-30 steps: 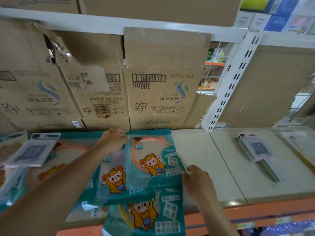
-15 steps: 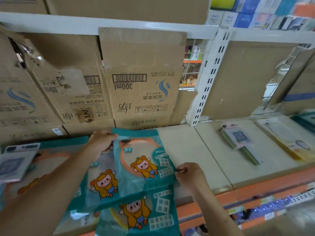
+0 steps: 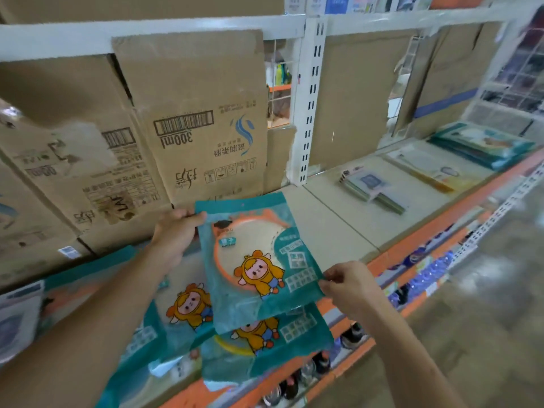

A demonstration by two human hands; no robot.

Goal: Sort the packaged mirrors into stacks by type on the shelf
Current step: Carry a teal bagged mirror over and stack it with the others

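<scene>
While left hand [image 3: 173, 235] grips it, mirror pack [image 3: 256, 260], top end rearward

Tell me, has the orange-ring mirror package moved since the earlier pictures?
Yes. The orange-ring mirror package, pinched by the left hand and right hand, has shifted right: its top corner now passes the right edge of the 300ml cardboard box.

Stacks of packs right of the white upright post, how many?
3: small grey packs nearest the post, pale flat packs in the middle, teal packs farthest right; more may lie out of frame.
</scene>
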